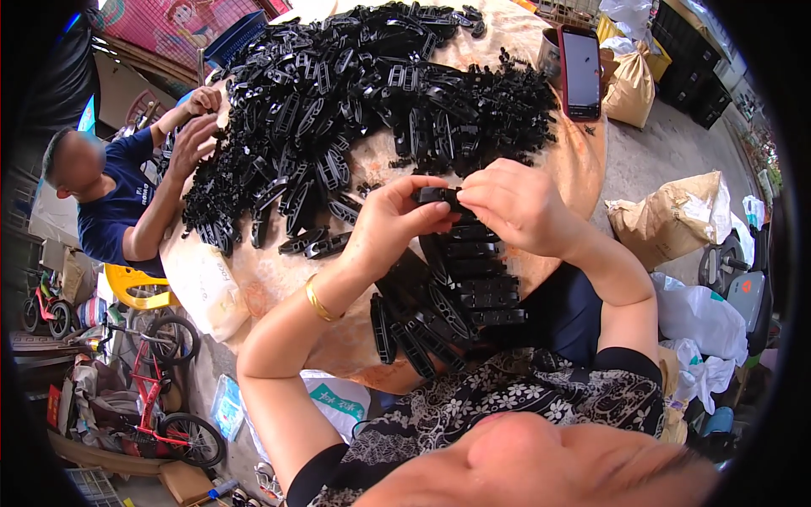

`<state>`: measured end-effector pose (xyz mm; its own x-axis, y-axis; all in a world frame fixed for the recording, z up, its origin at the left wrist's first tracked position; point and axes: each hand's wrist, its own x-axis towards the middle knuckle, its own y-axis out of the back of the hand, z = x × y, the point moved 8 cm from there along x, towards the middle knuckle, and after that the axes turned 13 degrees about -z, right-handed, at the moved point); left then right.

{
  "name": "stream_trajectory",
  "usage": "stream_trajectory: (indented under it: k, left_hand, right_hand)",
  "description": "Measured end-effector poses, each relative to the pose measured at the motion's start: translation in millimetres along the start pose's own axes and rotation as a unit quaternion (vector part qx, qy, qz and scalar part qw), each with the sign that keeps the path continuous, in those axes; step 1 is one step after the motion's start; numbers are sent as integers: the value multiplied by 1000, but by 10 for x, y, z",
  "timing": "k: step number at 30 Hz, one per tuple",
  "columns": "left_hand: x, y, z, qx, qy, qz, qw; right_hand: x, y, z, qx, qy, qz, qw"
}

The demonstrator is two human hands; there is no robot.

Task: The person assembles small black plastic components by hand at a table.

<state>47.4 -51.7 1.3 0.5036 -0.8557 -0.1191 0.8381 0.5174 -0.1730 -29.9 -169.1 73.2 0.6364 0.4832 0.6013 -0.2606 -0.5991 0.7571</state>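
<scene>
Left hand (390, 221) and right hand (514, 205) pinch one black piece (436, 195), seemingly plastic, inside the table edge (587, 173).

Left grip (390, 218), right grip (514, 203), both pinched

Black ran through both the held part (435, 195) and the heaped parts (296, 101), set off by a peach cloth (579, 173) with a faint orange pattern. The wearer's blouse (541, 384) carried a white and grey floral print on black, and the bangle (319, 300) shone gold. Across the way, a co-worker's shirt (110, 215) was navy with white lettering. The chair (139, 289) was yellow, the basket (235, 38) blue, the bike (147, 389) red. Dark red edged the phone (580, 72), whose screen was pale grey. The sack (672, 220) at right was tan, the crates (688, 63) black and the floor (634, 156) grey. A pink panel (182, 29) bore a multicoloured cartoon figure.
</scene>
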Motion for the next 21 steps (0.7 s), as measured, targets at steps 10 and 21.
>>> stream_trajectory:
  k: [10,21]
  left_hand:
    - [-29,38,53,11,-5,32,999]
    - [-226,-206,480,358,-189,99,909]
  right_hand:
    - [2,-52,-210,-139,52,-37,988]
    - [10,-105,177,132,-122,-69,981]
